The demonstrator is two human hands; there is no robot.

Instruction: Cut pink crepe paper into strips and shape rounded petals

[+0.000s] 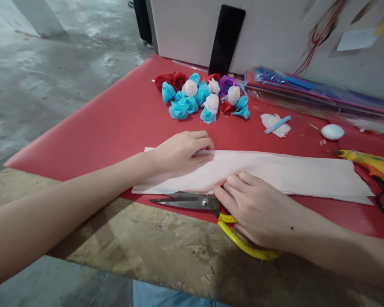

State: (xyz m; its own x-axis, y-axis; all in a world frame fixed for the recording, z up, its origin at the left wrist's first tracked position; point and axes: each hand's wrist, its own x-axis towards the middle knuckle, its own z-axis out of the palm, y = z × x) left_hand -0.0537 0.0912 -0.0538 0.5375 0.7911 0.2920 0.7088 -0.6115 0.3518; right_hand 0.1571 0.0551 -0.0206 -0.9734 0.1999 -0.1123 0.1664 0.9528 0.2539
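Observation:
A long folded strip of pale pink crepe paper (307,172) lies across the red sheet in front of me. My left hand (190,147) has its fingers curled together over the upper edge, pinching the paper. At the lower edge, the closed fingers of my right hand (252,207) grip the same strip, which bulges slightly between the hands. Scissors (192,202) with yellow handles lie under my right hand, blades pointing left; part of the handles is hidden by it.
Blue, white, red and purple paper flowers (187,104) sit beyond the strip. A phone (227,40) leans against the white panel. On the right are a yellow glue gun (368,161), a white egg-shaped piece (332,131), a blue stick (277,124) and plastic-wrapped packs (323,91).

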